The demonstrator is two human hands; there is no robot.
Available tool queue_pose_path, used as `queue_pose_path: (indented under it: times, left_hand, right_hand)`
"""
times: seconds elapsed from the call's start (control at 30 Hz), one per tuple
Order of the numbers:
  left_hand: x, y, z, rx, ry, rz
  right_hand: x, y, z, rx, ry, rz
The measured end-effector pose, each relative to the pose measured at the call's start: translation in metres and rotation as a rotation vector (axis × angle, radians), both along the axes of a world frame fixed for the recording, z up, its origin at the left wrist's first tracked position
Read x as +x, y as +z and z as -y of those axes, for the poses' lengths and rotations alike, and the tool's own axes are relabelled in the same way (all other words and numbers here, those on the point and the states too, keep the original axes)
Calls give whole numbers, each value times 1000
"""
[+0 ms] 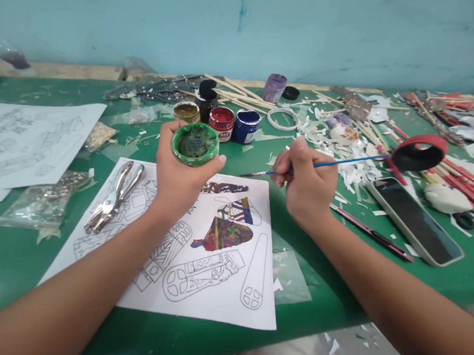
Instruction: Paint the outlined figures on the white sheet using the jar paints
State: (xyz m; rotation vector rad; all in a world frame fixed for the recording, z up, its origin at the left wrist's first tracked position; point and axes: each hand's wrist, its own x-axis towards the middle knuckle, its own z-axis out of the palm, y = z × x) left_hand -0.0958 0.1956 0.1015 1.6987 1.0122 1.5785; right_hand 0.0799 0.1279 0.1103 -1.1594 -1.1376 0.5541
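My left hand [179, 168] is wrapped round a small jar of green paint [195, 143], tilted so its dark green inside faces me. In my right hand [308, 180] a thin blue paintbrush [351, 161] is pinched, its tip pointing left, apart from the jar. Below both hands lies a white sheet [226, 313] with outlined shapes, a few of them painted red, blue and brown. Chrome pliers-like hole punch [114, 199] rests on the sheet's left part. Just behind the green jar stand open jars of red paint [222, 123] and blue paint [246, 125].
A phone [416, 221] and a slim pink cutter [371, 233] lie at the right. Paper scraps [353, 164], wooden sticks [241, 93] and a tape roll [417, 153] clutter the back and right. More printed sheets [27, 143] and a plastic bag [46, 201] are at the left.
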Motion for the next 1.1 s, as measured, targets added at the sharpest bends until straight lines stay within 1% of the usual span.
queue_pose_path:
  times: [0.17, 0.23, 0.33, 0.43, 0.6, 0.67, 0.83, 1.0, 1.1]
  left_hand:
    - [-1, 0, 0, -36, 2, -8]
    - [-2, 0, 0, -34, -15, -12]
    - [-2, 0, 1, -30, -32, -20]
    - [-2, 1, 2, -10, -22, -35]
    - [-1, 4, 3, 39, 0, -91]
    - [-1, 4, 3, 29, -4, -86]
    - [0, 3, 3, 6, -20, -53]
    - [0, 3, 5, 16, -1, -72]
    - [0, 4, 6, 15, -2, -76]
  right_hand:
    - [24, 5, -10, 43, -128, 32]
    - [29, 5, -12, 29, -122, 22]
    - [26, 4, -11, -17, -44, 22]
    - [15, 5, -7, -49, 45, 34]
    - [-5, 5, 3, -145, 276, 59]
    - [-11, 3, 5, -183, 328, 72]
    - [-16, -2, 5, -193, 335, 131]
    - [-15, -4, 5, -184, 347, 199]
    - [-16, -4, 5, -181, 326, 194]
